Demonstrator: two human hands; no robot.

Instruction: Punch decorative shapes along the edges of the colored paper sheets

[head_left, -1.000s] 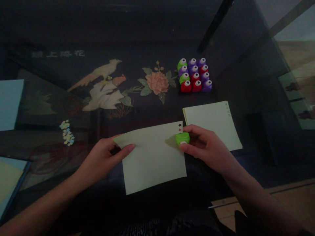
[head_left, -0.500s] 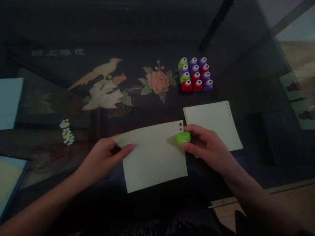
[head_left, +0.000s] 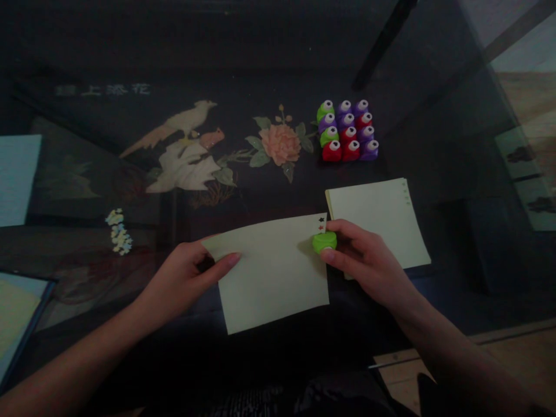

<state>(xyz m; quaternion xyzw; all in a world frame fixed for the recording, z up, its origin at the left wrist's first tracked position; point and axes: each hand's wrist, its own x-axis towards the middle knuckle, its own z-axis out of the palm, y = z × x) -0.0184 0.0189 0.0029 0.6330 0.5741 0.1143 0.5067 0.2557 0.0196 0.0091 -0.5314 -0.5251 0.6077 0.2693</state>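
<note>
Left hand [head_left: 182, 279] pinches the sheet [head_left: 271, 272] by its left edge. Right hand [head_left: 367, 262] squeezes the punch [head_left: 324, 241] on the right edge below two stars [head_left: 321, 223], its white button now hidden.

Single head view, looking forward and down from close above bench [head_left: 425, 116]; near bench edge at frame bottom.

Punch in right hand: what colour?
Green punch, pinched in the right hand; head view shows it.
</note>
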